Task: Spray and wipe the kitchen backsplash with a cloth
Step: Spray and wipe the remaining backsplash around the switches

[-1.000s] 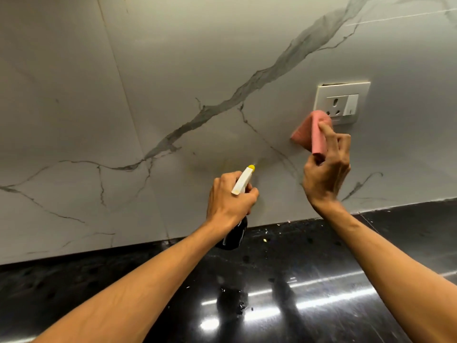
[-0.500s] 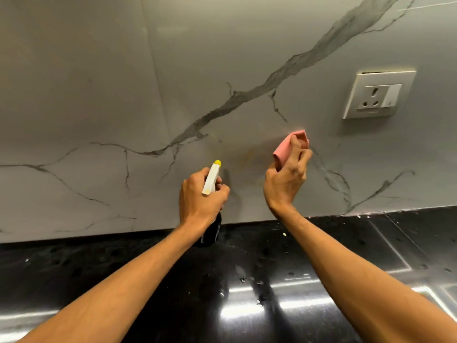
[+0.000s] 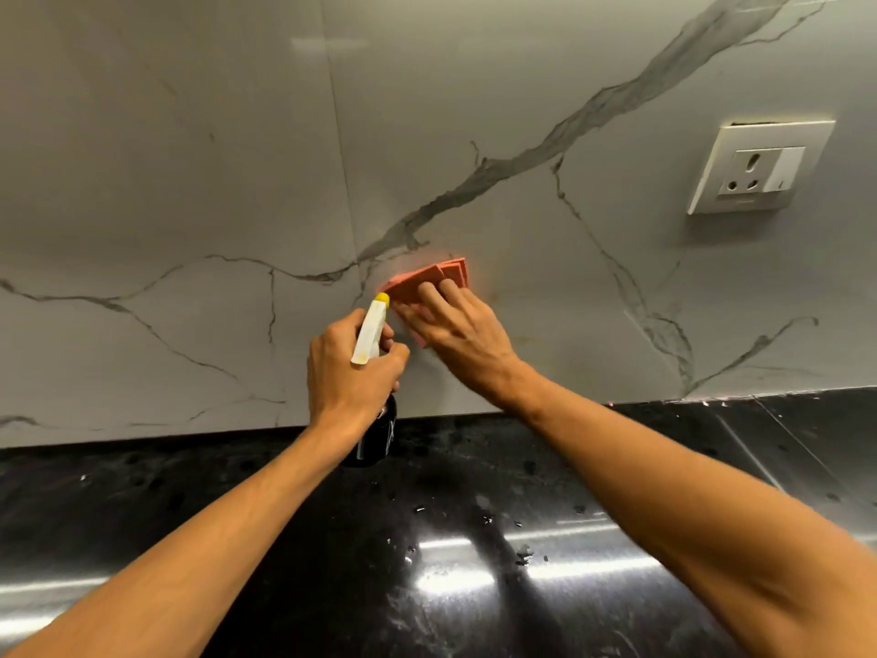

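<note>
the folded pink cloth (image 3: 429, 283) lies flat on the marble backsplash (image 3: 190, 182), pressed by the right hand (image 3: 458, 332) with straight fingers. just left, the left hand (image 3: 349, 370) grips the spray bottle (image 3: 372, 332). bare backsplash spreads left; a wall socket (image 3: 759, 166) sits far right, above the black countertop (image 3: 474, 539) edge.

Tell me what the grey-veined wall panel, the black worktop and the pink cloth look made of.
Grey-veined wall panel: glossy marble-look tile or stone; veins, seam, sheen. Black worktop: polished stone, probably granite; mirror-like reflections. Pink cloth: soft matte fabric; folded layers.
</note>
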